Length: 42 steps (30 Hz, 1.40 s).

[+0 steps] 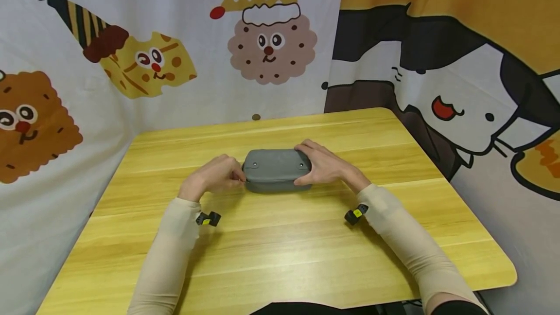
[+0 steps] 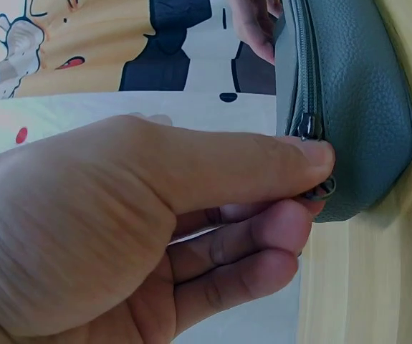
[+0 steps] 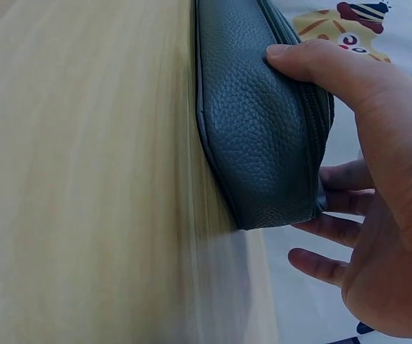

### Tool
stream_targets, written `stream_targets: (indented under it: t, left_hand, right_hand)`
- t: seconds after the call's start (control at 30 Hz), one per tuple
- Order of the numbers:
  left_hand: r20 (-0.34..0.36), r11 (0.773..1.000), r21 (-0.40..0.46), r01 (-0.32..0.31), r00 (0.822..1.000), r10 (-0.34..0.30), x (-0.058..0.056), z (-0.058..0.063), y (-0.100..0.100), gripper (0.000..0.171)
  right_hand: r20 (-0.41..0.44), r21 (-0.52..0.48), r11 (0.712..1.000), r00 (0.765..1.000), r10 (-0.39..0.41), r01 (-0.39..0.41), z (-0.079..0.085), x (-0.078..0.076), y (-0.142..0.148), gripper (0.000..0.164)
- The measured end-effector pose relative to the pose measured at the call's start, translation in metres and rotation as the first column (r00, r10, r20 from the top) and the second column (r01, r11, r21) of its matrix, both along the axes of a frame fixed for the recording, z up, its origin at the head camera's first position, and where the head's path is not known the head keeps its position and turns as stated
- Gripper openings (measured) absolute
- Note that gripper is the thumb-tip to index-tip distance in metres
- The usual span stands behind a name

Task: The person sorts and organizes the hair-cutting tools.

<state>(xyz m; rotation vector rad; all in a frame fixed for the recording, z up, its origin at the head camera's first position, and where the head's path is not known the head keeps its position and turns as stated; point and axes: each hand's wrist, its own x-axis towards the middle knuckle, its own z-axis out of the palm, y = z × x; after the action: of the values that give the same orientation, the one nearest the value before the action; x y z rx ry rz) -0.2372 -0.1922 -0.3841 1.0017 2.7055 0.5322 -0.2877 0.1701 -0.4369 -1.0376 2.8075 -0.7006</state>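
Note:
A grey grained-leather zip pouch [image 1: 275, 165] with small metal studs lies on the wooden table. At its left end my left hand [image 1: 218, 174] pinches the zipper pull [image 2: 324, 188] between thumb and forefinger. The zipper slider [image 2: 307, 125] shows just beyond the thumb, and the zipper teeth above it look closed. On the other end, my right hand [image 1: 323, 163] grips the pouch, its thumb [image 3: 284, 56] pressing the near side while the fingers reach round the end and far side.
The yellow wooden table [image 1: 271, 247] extends around the pouch on every side. Behind it hangs a white curtain [image 1: 166, 8] with cartoon food figures, and on the right another printed curtain [image 1: 463, 81]. A small camera [image 1: 209, 218] is strapped to each wrist.

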Motion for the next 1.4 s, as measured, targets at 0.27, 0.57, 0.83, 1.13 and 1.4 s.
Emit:
stream_targets:
  t: [0.27,0.57,0.83,1.13,1.4]
  left_hand:
    - [-0.029,1.000,0.010,-0.015,0.999,0.015,-0.004,-0.002,-0.004,0.016]
    - [0.043,0.998,0.056,0.001,0.999,-0.003,-0.007,-0.006,-0.005,0.016]
    - [0.097,0.997,0.081,0.010,0.995,-0.018,-0.005,-0.007,0.000,0.014]
    - [0.102,0.994,0.089,0.056,0.993,-0.065,-0.002,-0.008,0.007,0.015]
    - [0.063,0.997,0.060,0.057,0.996,-0.061,-0.001,-0.004,0.011,0.015]
  right_hand:
    - [-0.019,0.007,1.000,1.000,0.004,-0.004,0.000,-0.002,-0.002,0.106]
    - [-0.011,0.035,0.999,1.000,-0.019,0.019,0.001,0.002,-0.002,0.112]
    - [-0.007,0.051,0.998,1.000,-0.022,0.023,0.004,0.004,-0.002,0.118]
    - [-0.001,0.022,1.000,1.000,-0.005,0.005,0.000,0.001,-0.003,0.118]
    - [-0.046,0.021,0.999,0.999,-0.029,0.030,-0.001,-0.001,-0.004,0.116]
